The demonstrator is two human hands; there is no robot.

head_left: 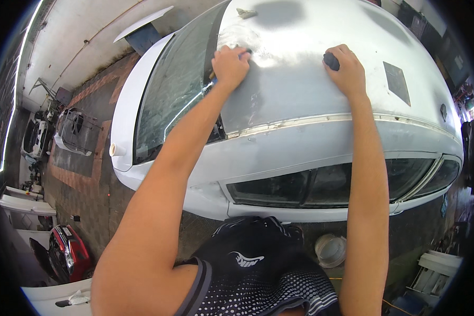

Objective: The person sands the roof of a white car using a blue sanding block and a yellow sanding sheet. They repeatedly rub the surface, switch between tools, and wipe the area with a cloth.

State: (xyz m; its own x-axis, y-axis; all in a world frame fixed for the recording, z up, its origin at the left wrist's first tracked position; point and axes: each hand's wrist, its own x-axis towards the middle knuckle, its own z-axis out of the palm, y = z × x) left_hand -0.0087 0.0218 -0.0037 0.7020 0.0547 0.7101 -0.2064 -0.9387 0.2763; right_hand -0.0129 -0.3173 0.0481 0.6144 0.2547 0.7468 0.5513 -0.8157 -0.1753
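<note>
A white car roof (310, 31) with grey patches spreads out in front of me. My left hand (230, 67) is closed on the roof beside the top edge of the windshield (181, 79). Its fingers wrap a narrow tool, mostly hidden, showing only a blue bit and a dark tip. Whitish smears lie on the surface just beyond that hand. Farther right, my right hand (347, 68) is curled round a dark rounded pad (331, 61) on the roof, at the border of a grey patch. The pad's exact kind is not clear.
A dark rectangular sheet (396, 83) lies on the roof right of my right hand. A crumpled scrap (246, 13) sits at the far side. A white cup (117, 149) rests on the hood. On the floor near me stands a bucket (330, 250).
</note>
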